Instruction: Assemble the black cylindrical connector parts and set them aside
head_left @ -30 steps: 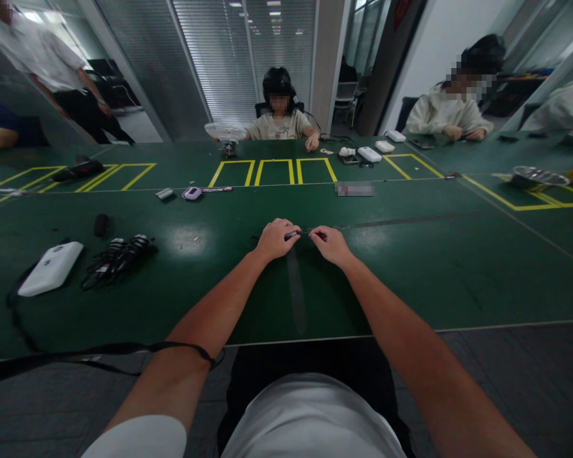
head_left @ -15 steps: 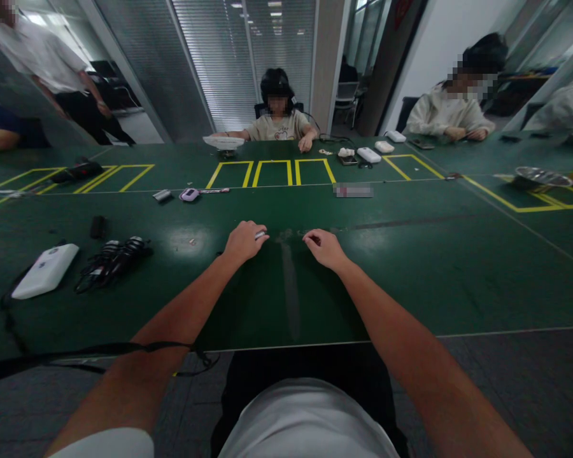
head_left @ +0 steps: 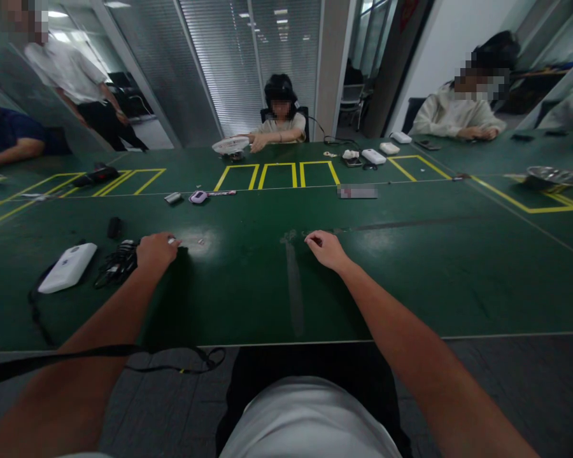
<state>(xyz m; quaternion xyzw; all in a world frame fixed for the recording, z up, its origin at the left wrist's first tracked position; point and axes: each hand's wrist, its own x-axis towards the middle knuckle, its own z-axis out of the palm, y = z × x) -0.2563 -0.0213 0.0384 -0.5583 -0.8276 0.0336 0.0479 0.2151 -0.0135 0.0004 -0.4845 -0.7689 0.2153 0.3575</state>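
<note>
My left hand [head_left: 156, 249] is closed around a small silvery piece whose tip shows at my fingers, low over the green table [head_left: 410, 267], right beside a bundle of black cables [head_left: 117, 261]. My right hand [head_left: 325, 248] rests on the table near the middle with its fingers curled in; whether anything is pinched in it I cannot tell. A white box-shaped device [head_left: 68, 267] lies left of the cables.
A small black block [head_left: 114, 226], a grey piece [head_left: 173, 198] and a purple gadget [head_left: 198, 196] lie further out. Yellow taped rectangles [head_left: 277, 175] mark the far side. Other people sit across and to the sides; white devices [head_left: 373, 155] and a metal dish [head_left: 550, 175] stand far right.
My hands, joined at the middle a second ago, have separated. The left hand has travelled left with the small silvery piece to the cable bundle. The right hand has stayed put.
</note>
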